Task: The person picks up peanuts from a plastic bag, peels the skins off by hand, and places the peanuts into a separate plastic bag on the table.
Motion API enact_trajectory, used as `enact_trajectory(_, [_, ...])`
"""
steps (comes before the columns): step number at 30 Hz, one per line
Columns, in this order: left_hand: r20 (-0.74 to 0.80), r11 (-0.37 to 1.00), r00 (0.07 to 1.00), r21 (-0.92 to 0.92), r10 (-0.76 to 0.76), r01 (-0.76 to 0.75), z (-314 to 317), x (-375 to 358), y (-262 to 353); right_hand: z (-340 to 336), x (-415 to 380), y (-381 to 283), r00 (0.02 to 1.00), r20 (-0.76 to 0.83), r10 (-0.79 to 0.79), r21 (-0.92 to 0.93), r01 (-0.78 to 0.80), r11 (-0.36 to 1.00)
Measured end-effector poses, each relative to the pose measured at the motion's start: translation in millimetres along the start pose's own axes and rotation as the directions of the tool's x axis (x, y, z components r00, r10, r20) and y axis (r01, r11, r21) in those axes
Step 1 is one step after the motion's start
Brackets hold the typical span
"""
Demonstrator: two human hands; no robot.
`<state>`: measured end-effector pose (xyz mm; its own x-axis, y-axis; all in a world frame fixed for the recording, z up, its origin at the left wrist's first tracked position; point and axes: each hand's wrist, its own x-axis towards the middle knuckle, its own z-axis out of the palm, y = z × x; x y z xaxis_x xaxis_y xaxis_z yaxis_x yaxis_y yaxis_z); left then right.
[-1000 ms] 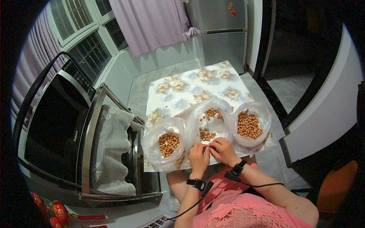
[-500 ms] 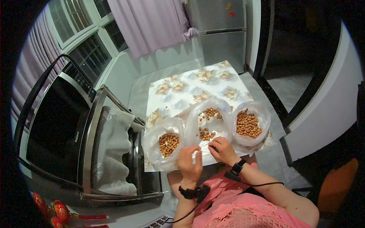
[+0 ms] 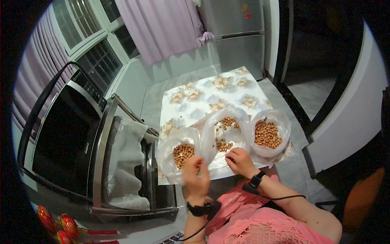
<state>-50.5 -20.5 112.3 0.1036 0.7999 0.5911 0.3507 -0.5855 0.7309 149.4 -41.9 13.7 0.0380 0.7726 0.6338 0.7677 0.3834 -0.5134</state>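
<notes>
Three clear plastic bags stand with their mouths spread on the table, holding brown nuts that look like peanuts. My left hand [image 3: 196, 175], blurred, is over the near right side of the left bag [image 3: 164, 173]; its fingers are bent and hide some of the peanuts [image 3: 183, 152] there. At the near edge of the middle bag [image 3: 208, 134], my right hand [image 3: 241, 162] is closed, thumb and fingers together; anything in them is hidden. Two small groups of peanuts [image 3: 222, 145] lie in the middle bag. A larger heap of peanuts [image 3: 267, 135] fills the right bag [image 3: 286, 132].
A flower-patterned white cloth covers the table [image 3: 195, 97]. To the left stands a metal rack with a microwave [image 3: 67, 138] and a draped cloth [image 3: 124, 162]. A fridge [image 3: 239, 53] is beyond the table. Black wrist straps [image 3: 255, 180] with cables run along both arms.
My left hand has moved left, away from my right hand, to the left bag. My right hand stays by the middle bag. The whole view has shifted slightly.
</notes>
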Motion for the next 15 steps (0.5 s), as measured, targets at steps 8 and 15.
enact_trajectory(8, [0.234,0.994,0.968,-0.041,-0.090,0.103,66,-37,-46,0,0,2,0.999,0.023,0.026,0.001,-0.026,1.000])
enact_trajectory(15, [0.191,0.996,0.981,0.085,-0.031,0.015,81,-40,-76,0,1,0,0.999,0.006,0.035,0.005,-0.035,0.999])
